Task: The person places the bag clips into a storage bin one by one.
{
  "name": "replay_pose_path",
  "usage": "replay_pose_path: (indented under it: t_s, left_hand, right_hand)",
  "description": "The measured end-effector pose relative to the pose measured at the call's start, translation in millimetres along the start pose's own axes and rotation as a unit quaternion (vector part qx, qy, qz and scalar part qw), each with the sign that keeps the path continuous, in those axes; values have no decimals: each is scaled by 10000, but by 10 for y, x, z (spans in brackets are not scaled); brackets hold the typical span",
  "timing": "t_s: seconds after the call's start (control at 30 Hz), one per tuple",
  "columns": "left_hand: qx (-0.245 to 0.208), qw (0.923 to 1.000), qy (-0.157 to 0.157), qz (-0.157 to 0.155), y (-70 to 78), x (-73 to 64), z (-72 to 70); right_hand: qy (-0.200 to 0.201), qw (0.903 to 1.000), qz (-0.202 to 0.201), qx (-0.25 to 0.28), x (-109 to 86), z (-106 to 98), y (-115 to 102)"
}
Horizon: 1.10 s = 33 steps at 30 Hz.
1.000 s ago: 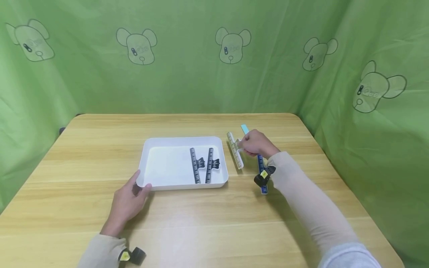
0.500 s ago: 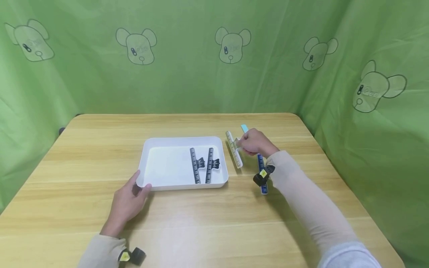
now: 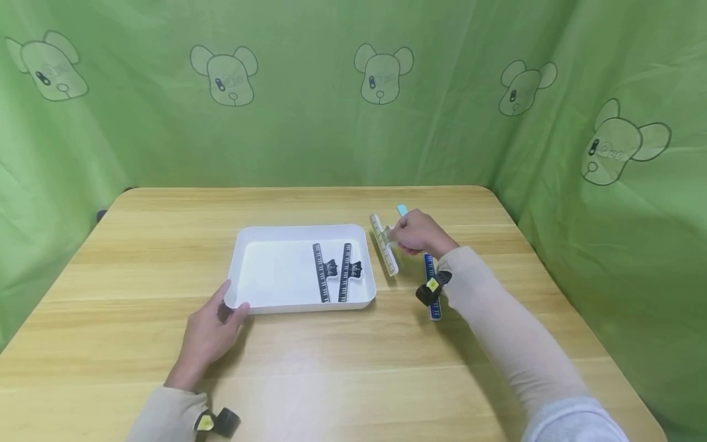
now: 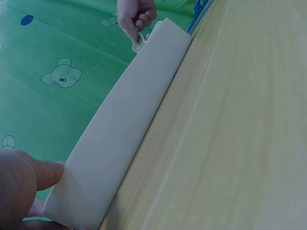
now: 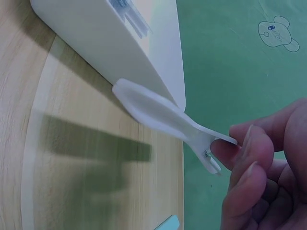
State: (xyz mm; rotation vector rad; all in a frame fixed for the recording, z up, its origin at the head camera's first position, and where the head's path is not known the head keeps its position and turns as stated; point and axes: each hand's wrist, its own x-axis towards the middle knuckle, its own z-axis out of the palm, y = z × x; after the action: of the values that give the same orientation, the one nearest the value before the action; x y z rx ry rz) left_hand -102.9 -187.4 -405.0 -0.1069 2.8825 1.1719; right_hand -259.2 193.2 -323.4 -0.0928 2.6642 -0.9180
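My left hand point(image 3: 208, 334) holds the near left corner of a white tray point(image 3: 304, 308), with the thumb point(image 4: 48, 173) against the front wall. Two black clips point(image 3: 321, 274) with piano-key bars lie in the right part of the tray. Just beyond the tray's right side, my right hand point(image 3: 420, 233) pinches a white clip point(image 3: 383, 245) by its handle. In the right wrist view, that white clip point(image 5: 153, 108) is tilted beside the tray wall, above its shadow on the table.
A blue clip point(image 3: 435, 311) lies on the wooden table point(image 3: 309, 374) under the right wrist, partly hidden. The end of a light blue thing point(image 3: 402, 210) shows behind the right hand. Green curtains point(image 3: 309, 147) stand at the back and sides.
My right hand has carried the white clip slightly left and away, nearer the tray. The left hand and the tray stay where they were.
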Motion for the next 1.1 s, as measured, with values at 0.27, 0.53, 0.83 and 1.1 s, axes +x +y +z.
replay_pose_path:
  t_s: [0.27,0.53,0.83,1.1]
  left_hand:
    - [-17,10000,-22,-24,5,5,9]
    - [-33,10000,30,12,11,9,16]
    - [-61,10000,34,-3,0,17,20]
    - [-55,10000,25,36,5,10,15]
  right_hand:
    - [51,10000,6,-58,6,1,-26]
    - [-5,10000,12,-50,25,14,-40]
    - [16,9997,-151,-205,35,32,-92]
    - [22,9997,-225,-108,18,51,-159]
